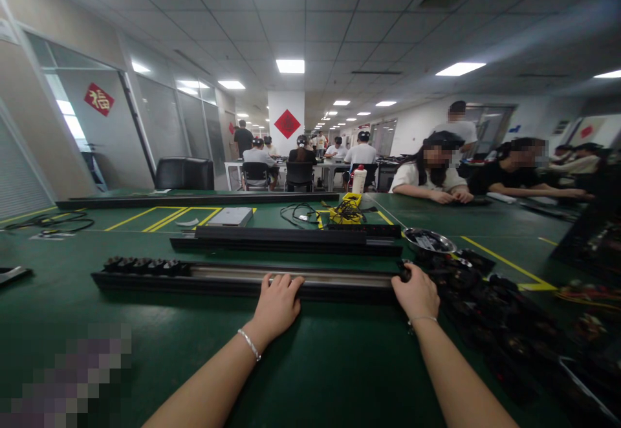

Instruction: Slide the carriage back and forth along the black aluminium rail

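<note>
A long black rail with a metal channel lies across the green table in front of me. My left hand rests flat on the rail's near edge at its middle, fingers spread over it. My right hand sits at the rail's right end, fingers curled around a small black part there. Several small black parts sit in a row in the rail's left end. A pile of the same black parts lies just right of my right hand.
A second black rail lies parallel behind the first, and a third farther back. A metal bowl stands at the right, with cables and a yellow box behind. Other people sit at tables at the right and in the background.
</note>
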`<action>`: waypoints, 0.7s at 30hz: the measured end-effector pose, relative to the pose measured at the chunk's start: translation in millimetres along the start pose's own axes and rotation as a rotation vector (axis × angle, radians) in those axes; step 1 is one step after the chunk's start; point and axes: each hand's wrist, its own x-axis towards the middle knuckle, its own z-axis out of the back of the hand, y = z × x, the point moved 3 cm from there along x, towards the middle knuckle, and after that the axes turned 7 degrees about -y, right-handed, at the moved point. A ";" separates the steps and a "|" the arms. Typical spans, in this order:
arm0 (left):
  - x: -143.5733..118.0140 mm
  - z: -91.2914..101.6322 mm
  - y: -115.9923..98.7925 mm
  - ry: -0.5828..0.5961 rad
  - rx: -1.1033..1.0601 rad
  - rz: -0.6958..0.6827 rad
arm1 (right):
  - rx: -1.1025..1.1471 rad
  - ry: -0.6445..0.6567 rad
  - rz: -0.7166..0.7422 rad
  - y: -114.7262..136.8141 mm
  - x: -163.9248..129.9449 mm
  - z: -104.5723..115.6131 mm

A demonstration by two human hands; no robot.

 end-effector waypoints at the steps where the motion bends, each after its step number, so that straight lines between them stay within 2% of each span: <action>1: 0.1 0.1 0.0 0.000 -0.002 -0.001 | 0.001 0.000 0.000 0.0 0.0 0.1; 6: 0.7 0.7 0.0 0.012 -0.004 0.001 | 0.011 -0.005 -0.002 -1.0 -0.3 -0.9; 13: 0.5 0.8 -0.3 -0.007 0.013 -0.006 | 0.111 -0.077 0.042 -10.8 7.4 -5.4; 21: 0.4 1.2 -0.8 0.001 0.022 0.007 | 0.159 -0.098 -0.015 -13.9 8.6 -7.0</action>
